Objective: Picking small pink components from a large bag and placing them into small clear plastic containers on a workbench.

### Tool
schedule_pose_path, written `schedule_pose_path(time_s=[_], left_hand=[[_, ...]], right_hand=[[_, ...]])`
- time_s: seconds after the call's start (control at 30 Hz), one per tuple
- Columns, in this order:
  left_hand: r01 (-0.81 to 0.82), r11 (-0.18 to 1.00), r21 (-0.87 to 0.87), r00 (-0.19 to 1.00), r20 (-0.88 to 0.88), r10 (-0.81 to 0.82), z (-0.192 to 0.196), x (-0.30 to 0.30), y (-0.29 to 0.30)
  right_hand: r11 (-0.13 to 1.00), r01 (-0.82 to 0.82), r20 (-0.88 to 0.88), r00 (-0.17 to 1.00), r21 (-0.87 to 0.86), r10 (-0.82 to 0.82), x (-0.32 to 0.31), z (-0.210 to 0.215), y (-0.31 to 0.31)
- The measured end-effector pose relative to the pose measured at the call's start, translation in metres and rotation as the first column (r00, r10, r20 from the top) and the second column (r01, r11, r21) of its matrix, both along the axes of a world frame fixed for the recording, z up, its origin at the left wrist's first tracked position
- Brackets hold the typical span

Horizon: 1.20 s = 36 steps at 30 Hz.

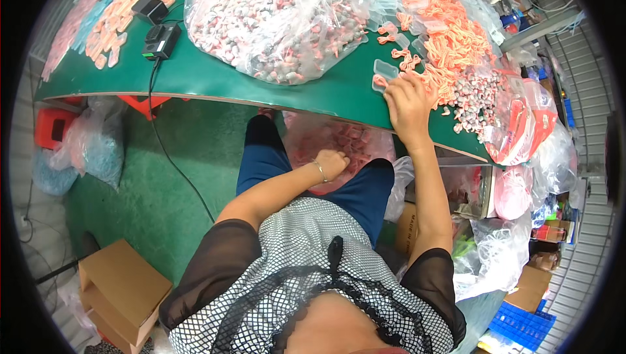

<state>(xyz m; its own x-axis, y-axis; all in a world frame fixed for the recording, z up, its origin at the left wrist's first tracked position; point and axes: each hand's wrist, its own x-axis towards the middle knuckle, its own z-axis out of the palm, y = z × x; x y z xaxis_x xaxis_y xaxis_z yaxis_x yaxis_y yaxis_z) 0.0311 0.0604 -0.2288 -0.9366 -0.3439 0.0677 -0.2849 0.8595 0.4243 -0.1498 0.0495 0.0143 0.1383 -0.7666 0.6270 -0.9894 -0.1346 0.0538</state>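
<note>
The small clear plastic case (385, 67) lies open on the green table (352, 96), a little right of centre in the upper part of the frame, with a bit of orange cord (380, 80) in its lower half. It looks light, thin-walled and rather stiff, probably slick and easy to crack at the hinge; the side rims seem the best hold, while the cord should be soft and limp, best pinched at its bunched middle. The right hand (409, 103) bends over the case's right side, fingers pointing down; whether they grip anything cannot be told. Farther right spread a heap of orange cord bundles (450, 54) and grey-and-pink pieces (473, 96). Near the frame's centre, the left hand (333, 163) has its fingers curled in, contents hidden, above a bag of pink pieces (352, 137)
</note>
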Motion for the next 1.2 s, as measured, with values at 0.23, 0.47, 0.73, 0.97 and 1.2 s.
schedule_pose_path(time_s=[0.23,0.47,0.73,0.97,1.2], left_hand=[[0.240,0.946,0.220,0.873,-0.475,-0.111,0.210,0.022,-0.036],[-0.126,0.992,-0.022,0.856,-0.508,0.098,0.243,-0.010,-0.113],[-0.045,0.991,-0.128,0.952,-0.306,0.004,0.233,-0.026,-0.131],[-0.088,0.986,-0.145,0.931,-0.363,0.030,0.231,-0.015,-0.123],[-0.108,0.980,-0.170,0.878,-0.479,0.013,0.234,0.001,-0.105]], right_hand=[[0.993,-0.104,0.080,0.992,0.051,0.100,0.005,0.000,0.033],[0.970,-0.221,0.340,0.924,0.100,0.176,0.007,0.000,0.031],[0.989,-0.118,0.465,0.883,0.090,0.063,0.000,-0.005,0.029],[0.975,-0.158,0.535,0.843,0.159,0.049,-0.002,0.003,0.026],[0.967,-0.187,0.356,0.927,0.174,0.115,-0.010,0.011,0.021]])
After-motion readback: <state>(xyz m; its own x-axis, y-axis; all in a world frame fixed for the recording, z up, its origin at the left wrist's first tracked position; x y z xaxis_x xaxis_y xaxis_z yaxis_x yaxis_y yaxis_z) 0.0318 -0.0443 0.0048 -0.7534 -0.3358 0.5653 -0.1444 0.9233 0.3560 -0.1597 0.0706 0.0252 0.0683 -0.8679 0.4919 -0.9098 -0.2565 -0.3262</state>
